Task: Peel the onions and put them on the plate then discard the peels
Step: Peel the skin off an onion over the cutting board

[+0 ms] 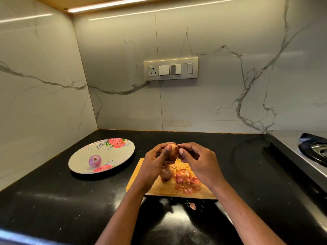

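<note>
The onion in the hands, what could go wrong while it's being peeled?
1. The left hand holds the brown-skinned onion in the air while the right hand pinches its skin; it might slip and drop.
2. Papery pink peels lie heaped on the wooden cutting board, and one scrap is already on the black counter; more may scatter.
3. The peeled purple onion sits loose on the tilted flowered plate and could roll.

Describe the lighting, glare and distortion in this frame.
Head view: warm strip light overhead; its glare streaks the glossy black countertop; wide-angle lens bows the wall edges; both hands, left hand and right hand, and the onion look slightly soft.
</note>
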The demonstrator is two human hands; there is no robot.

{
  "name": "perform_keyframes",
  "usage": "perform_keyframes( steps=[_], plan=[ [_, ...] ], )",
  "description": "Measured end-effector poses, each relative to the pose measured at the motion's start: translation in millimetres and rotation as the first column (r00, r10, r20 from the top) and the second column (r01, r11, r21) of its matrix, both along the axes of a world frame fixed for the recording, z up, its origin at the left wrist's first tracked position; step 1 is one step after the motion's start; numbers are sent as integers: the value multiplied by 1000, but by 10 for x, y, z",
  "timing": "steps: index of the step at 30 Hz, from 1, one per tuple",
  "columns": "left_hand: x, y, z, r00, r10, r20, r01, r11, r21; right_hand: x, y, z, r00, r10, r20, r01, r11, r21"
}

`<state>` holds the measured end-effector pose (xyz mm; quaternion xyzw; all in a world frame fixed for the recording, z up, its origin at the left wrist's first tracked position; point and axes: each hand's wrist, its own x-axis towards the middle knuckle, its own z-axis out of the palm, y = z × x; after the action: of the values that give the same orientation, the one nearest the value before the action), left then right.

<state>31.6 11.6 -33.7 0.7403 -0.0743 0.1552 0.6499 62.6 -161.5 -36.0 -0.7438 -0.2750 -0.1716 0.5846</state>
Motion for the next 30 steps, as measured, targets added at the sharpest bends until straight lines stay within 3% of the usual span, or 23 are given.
perform_keyframes(
  steps=[4,7,13,17,30],
  plan=[
    [-3,5,7,1000,22,13,-22,999,-24,-17,0,27,990,96,-104,-95,995,16],
    [-9,8,21,1000,21,22,-21,1000,-17,-11,-1,27,994,62,-95,-63,998,-4],
    [21,23,-5,999,53,5,-53,997,-52,2,-23,-12,986,-128,107,139,985,-102],
    [24,23,-18,997,73,-14,-74,994,-75,-27,-6,-29,970,-108,219,156,964,-216],
    [26,17,-32,997,72,-19,-72,997,4,-99,46,-34,924,-131,360,262,902,-343]
  ],
)
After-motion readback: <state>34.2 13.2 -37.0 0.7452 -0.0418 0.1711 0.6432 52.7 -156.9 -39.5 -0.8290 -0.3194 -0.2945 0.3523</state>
